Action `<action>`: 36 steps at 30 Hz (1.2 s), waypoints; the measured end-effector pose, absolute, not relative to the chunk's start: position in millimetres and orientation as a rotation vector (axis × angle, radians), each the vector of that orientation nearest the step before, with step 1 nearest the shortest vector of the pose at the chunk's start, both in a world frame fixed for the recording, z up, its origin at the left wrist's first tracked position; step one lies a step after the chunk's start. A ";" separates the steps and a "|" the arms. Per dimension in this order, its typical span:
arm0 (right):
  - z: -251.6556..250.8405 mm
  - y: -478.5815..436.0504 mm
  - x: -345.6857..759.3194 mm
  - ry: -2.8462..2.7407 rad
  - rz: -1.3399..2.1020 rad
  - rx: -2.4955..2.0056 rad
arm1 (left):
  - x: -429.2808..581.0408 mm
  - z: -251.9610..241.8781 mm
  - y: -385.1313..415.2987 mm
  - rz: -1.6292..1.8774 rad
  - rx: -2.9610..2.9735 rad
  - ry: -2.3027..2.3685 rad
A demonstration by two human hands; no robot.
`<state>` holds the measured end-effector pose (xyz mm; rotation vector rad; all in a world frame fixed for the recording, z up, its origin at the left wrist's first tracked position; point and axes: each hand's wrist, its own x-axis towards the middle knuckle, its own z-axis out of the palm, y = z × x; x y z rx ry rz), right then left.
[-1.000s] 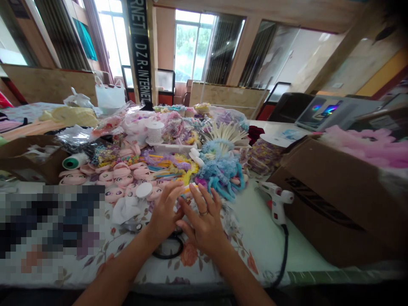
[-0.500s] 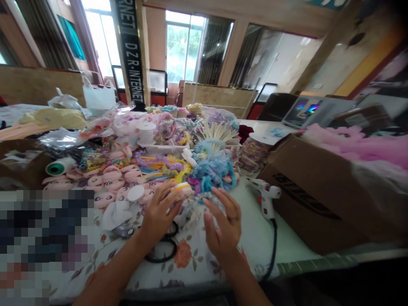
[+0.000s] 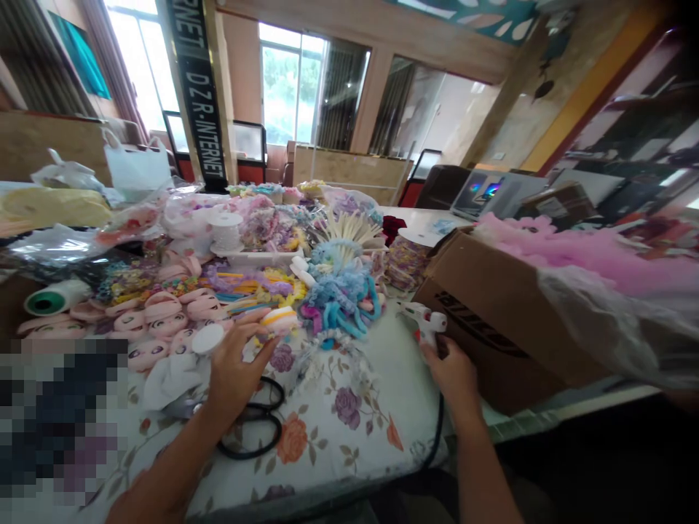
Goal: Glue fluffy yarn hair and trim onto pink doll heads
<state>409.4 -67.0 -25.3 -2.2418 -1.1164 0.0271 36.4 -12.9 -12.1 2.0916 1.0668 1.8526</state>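
Note:
My right hand is closed round the handle of a white hot glue gun, which lies against the cardboard box with its nozzle to the left. A black cord runs down from it. My left hand has thumb and fingers round a small round white piece with a yellow-orange band. Black-handled scissors lie on the flowered tablecloth beside my left wrist; their blades are partly hidden. A bunch of fluffy blue pipe-cleaner stems lies just beyond my hands.
Several pink doll-face pieces lie at left, near a white thread cone and a round white disc. A white spool stands farther back. At right is a cardboard box with pink fluffy material.
My right hand has moved right, from open above the cloth to a grip on the glue gun's handle. My left hand keeps the banded white piece. The camera view has turned right.

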 end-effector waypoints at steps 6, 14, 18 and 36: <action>-21.8 -49.2 413.5 -1.216 0.029 -2.300 | 33.3 -3.5 -13.0 1.827 2.288 1.060; 3.2 -84.9 354.9 -0.856 0.130 -1.976 | 32.4 -0.3 -13.2 1.812 2.271 1.083; 10.1 -109.1 285.6 -0.818 0.711 -1.476 | 32.3 -0.6 -12.8 1.773 2.283 1.099; -33.7 -116.6 190.6 -1.041 1.020 -1.305 | 26.5 -7.3 -3.7 1.670 2.353 1.187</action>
